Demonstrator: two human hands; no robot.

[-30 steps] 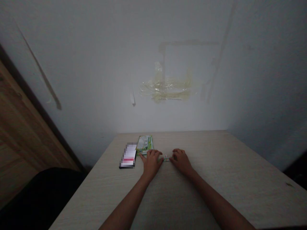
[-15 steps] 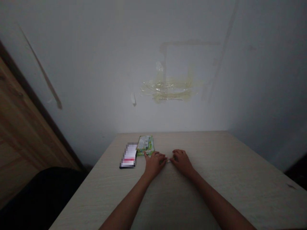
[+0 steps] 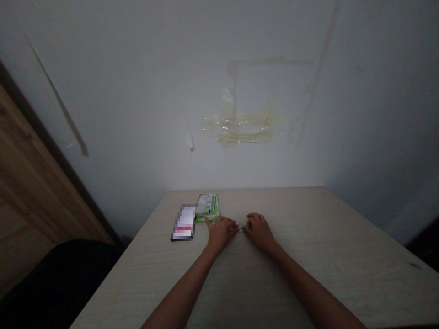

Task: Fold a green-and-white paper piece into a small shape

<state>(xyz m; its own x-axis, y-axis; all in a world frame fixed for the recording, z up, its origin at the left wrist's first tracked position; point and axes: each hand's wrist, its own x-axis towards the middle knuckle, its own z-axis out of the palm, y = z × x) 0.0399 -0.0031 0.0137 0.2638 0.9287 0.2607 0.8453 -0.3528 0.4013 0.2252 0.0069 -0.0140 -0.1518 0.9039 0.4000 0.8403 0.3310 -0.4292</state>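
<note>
A: What are the hands busy with?

B: A small pale piece (image 3: 240,228), low over the desk (image 3: 302,278), in the narrow gap between the left hand (image 3: 223,232) and the right hand (image 3: 259,231). Most of it is hidden, so I can't say what it is.

A: How are the fingers set?

B: On the left hand they bend inward to the piece, with the outermost one stuck out to the side. The right hand is curled, its fingertips at the piece's other end. I can't tell whether either pinches it or just presses.

A: And around them?

B: Green-and-white packets (image 3: 207,204) lie just beyond the left hand; a phone (image 3: 184,225) is to that hand's left.

A: So which step is this?

B: Close fingertip work on the piece, I'd judge. The next move calls for a light, even touch from both sides; something so small could slip easily.
</note>
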